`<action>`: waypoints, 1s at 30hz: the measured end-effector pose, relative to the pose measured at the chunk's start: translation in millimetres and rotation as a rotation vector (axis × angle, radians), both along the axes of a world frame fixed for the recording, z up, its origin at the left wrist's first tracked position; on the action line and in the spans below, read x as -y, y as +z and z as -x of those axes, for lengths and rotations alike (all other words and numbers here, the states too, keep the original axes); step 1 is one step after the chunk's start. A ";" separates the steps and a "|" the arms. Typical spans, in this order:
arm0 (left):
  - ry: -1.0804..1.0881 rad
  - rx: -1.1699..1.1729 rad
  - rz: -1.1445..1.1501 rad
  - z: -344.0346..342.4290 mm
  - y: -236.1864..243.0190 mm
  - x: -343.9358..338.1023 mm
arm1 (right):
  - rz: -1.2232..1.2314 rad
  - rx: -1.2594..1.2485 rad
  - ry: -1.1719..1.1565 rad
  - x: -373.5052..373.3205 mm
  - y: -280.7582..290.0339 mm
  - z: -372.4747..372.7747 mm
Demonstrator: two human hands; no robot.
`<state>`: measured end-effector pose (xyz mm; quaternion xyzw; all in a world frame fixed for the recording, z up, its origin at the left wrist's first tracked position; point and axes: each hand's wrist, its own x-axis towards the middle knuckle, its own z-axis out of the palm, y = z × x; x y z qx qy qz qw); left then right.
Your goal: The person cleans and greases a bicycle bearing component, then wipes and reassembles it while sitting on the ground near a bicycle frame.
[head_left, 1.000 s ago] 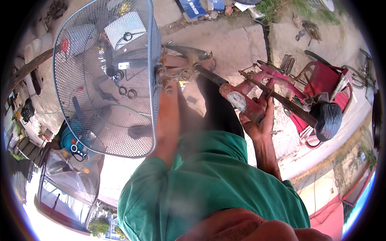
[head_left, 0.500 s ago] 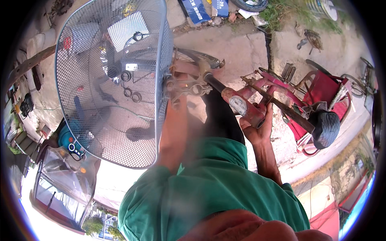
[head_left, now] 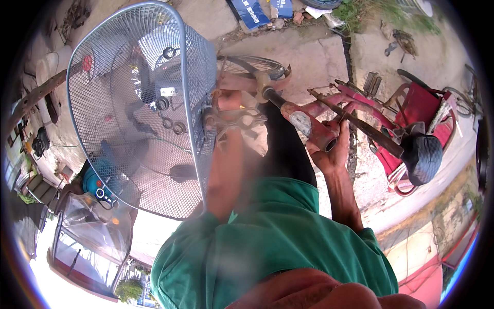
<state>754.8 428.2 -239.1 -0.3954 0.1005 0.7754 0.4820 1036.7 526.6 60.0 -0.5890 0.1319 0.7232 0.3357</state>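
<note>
A grey wire-mesh bicycle basket (head_left: 184, 56) fills the left side, with a metal bracket (head_left: 239, 118) on its near side. Beside the bracket, my left hand (head_left: 230, 99) is closed around the bicycle fork (head_left: 261, 81), its fingers partly hidden by metal parts. The fork's dark steerer tube (head_left: 275, 98) meets the upper end of the red, worn head tube (head_left: 314, 130). My right hand (head_left: 332, 152) cups the lower open end of that head tube, fingers wrapped beneath it. A front wheel (head_left: 252, 66) shows behind the fork.
The red bicycle frame (head_left: 350, 100) stretches right to a red seat (head_left: 411, 110), where a dark cap (head_left: 424, 157) hangs by a long rusty bar (head_left: 360, 126). Blue packaging (head_left: 249, 13) lies at the far edge. A covered vehicle (head_left: 90, 242) stands lower left.
The basket has tilted, turning its rim and shifting slightly left. The fork and head tube have turned a little, showing more of the front wheel and the tube's open end. Both hands keep their holds.
</note>
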 end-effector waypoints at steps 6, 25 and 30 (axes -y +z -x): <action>0.012 -0.152 -0.080 -13.3 -1.2 -10.2 | -0.029 -0.097 -0.070 8.2 -14.6 -8.5; -0.109 -0.336 0.328 -30.4 50.6 -31.5 | -0.107 -0.224 0.095 3.1 -47.5 2.1; -0.028 -0.196 0.397 -27.9 99.8 -54.2 | -0.070 -0.183 0.055 5.8 -57.9 -2.8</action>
